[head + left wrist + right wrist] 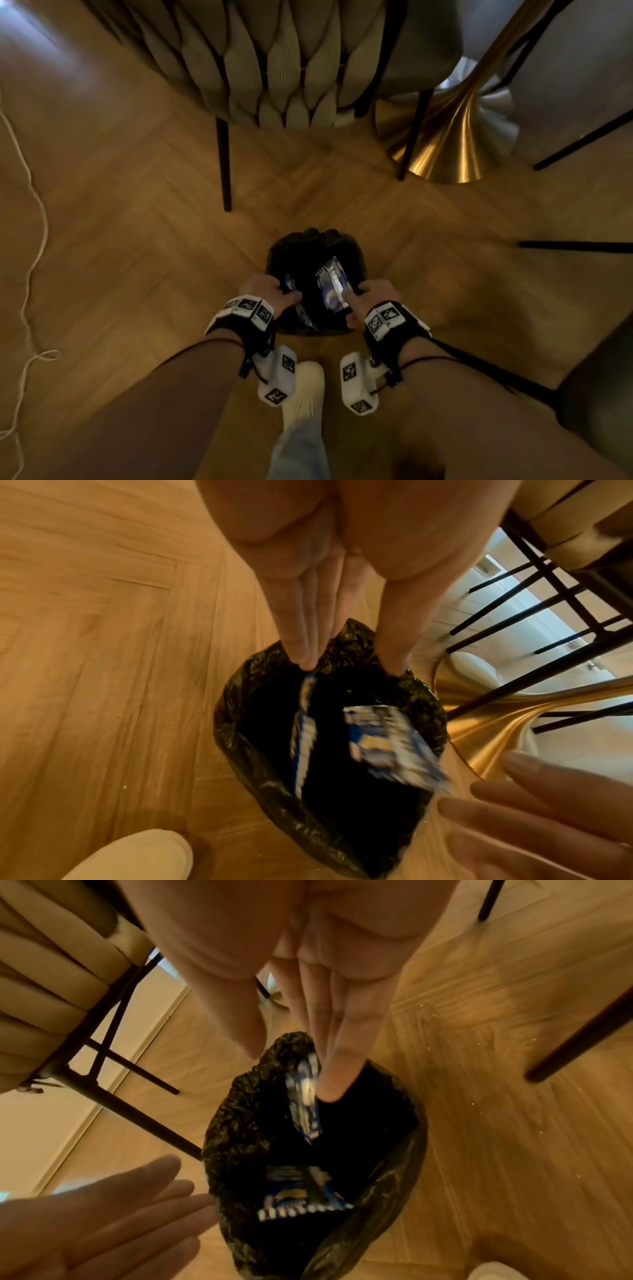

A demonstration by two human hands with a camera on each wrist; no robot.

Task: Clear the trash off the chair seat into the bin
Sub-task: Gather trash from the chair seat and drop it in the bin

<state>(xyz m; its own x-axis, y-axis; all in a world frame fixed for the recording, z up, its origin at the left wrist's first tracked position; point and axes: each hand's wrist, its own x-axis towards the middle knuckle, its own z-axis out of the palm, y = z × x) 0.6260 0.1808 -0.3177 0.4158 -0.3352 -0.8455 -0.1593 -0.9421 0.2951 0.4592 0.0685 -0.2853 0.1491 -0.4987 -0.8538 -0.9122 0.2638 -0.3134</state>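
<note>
A bin lined with a black bag (308,243) stands on the wooden floor between my hands. My left hand (284,291) hangs over its left rim with straight fingers (301,631). A narrow blue and white wrapper (303,737) hangs blurred just under those fingertips. My right hand (359,294) is over the right rim, its fingers (342,1056) straight and apart from the thumb. A wider blue and white wrapper (334,284) lies blurred along its index finger, over the bin's mouth. In the right wrist view this wrapper (304,1104) shows edge on. The chair seat is out of view.
A beige woven chair back (274,61) on black legs stands beyond the bin. A gold table base (455,144) is at the upper right, a dark chair (599,394) at the right. A white cord (30,205) trails on the left. My white-socked foot (305,390) is behind the bin.
</note>
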